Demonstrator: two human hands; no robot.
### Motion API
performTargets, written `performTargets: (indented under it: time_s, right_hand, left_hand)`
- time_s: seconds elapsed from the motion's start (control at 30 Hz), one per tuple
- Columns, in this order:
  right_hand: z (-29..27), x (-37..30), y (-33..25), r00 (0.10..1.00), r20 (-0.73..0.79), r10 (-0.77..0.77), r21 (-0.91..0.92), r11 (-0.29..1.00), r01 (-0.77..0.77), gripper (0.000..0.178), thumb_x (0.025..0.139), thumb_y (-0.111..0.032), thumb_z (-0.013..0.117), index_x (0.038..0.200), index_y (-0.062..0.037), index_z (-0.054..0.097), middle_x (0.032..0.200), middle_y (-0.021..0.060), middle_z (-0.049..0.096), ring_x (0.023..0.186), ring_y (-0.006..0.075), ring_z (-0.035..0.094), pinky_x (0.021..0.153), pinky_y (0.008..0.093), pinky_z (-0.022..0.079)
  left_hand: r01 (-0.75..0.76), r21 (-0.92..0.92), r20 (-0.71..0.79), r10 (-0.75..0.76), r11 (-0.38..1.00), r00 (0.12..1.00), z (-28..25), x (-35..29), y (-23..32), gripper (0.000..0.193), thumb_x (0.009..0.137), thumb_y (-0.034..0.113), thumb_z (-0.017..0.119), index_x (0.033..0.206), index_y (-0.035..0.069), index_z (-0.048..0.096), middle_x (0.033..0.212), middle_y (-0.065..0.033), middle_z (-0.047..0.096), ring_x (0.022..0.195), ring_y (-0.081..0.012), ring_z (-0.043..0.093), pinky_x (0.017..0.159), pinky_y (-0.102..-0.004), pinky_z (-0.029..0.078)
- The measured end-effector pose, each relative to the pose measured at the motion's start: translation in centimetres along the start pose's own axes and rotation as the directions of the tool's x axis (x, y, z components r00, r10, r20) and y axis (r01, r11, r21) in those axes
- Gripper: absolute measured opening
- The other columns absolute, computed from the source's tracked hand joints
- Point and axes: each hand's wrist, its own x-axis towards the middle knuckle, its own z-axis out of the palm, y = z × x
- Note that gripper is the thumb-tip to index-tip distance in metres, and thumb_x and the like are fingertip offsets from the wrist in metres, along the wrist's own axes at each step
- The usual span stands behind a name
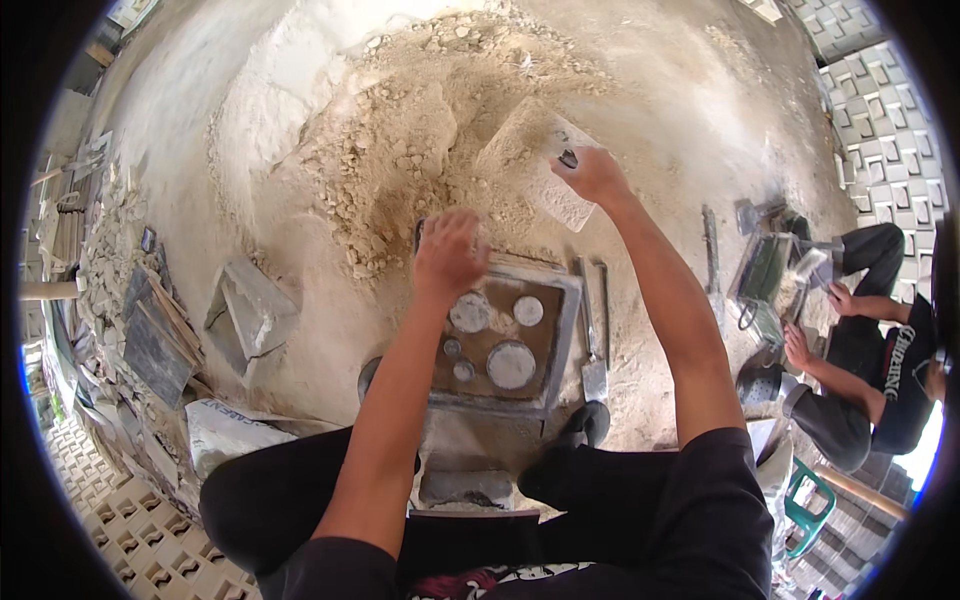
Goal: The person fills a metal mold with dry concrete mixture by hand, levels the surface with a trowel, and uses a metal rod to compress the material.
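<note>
Mould (505,345): left hand (450,252) at far edge.

The left hand (450,252) is motion-blurred and hides the far corner of the square mould (505,345).

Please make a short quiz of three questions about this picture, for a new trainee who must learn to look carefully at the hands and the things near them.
1. True or false: the right hand is at a pale block that lies on the sand pile.
2. What is the left hand above? A) the far edge of the square mould B) the green chair C) the trowel
3. Fill in: the raised shapes inside the mould are ____.

Key
1. True
2. A
3. Round
</note>
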Motion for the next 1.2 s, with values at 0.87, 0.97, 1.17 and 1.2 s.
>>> performTargets:
  time_s: [0.87,0.97,1.17,1.2]
  right_hand:
    - [-1.1,-25.8,-15.9,0.965,0.226,-0.132,-0.223,0.957,0.184,0.047,0.077,-0.048,0.059,0.09,-0.0041,0.069,0.092,0.0183,0.068,0.088,0.034,0.065,0.078,0.0439,0.053]
    - [-1.2,-26.6,-16.3,0.969,0.226,-0.101,-0.217,0.964,0.151,0.047,0.077,-0.049,0.059,0.09,-0.0051,0.069,0.094,0.0178,0.068,0.088,0.0336,0.066,0.079,0.0439,0.053]
    - [-2.6,-27.5,-17.2,0.956,0.272,-0.109,-0.236,0.956,0.176,0.046,0.076,-0.049,0.06,0.093,-0.0069,0.069,0.098,0.0172,0.067,0.089,0.0332,0.065,0.078,0.0445,0.053]
    - [-2.2,-27.6,-16.5,0.956,0.28,-0.092,-0.224,0.962,0.158,0.046,0.076,-0.049,0.061,0.093,-0.0071,0.069,0.097,0.0173,0.067,0.089,0.0331,0.065,0.078,0.0442,0.053]
  left_hand:
    - [0.301,-0.946,0.23,-0.4,0.124,0.887,1.5,-16.7,-5.1,0.084,0.097,0.061,0.011,0.144,-0.007,0.023,0.152,-0.0167,0.025,0.141,-0.0235,0.022,0.115,-0.031,0.011]
    - [0.405,-0.849,0.21,-0.487,0.338,0.848,2.0,-17.0,-5.0,0.08,0.097,0.059,0.01,0.141,-0.004,0.032,0.146,-0.0184,0.035,0.138,-0.0264,0.029,0.114,-0.0325,0.016]
    - [0.396,-0.817,0.205,-0.43,0.419,0.879,-0.9,-17.7,-4.8,0.085,0.095,0.063,0.007,0.144,-0.004,0.028,0.15,-0.0173,0.029,0.141,-0.0248,0.022,0.115,-0.032,0.011]
    - [0.396,-0.814,0.197,-0.439,0.425,0.876,-1.5,-17.8,-3.7,0.084,0.095,0.062,0.007,0.143,-0.003,0.03,0.149,-0.0174,0.031,0.141,-0.0253,0.024,0.115,-0.0325,0.012]
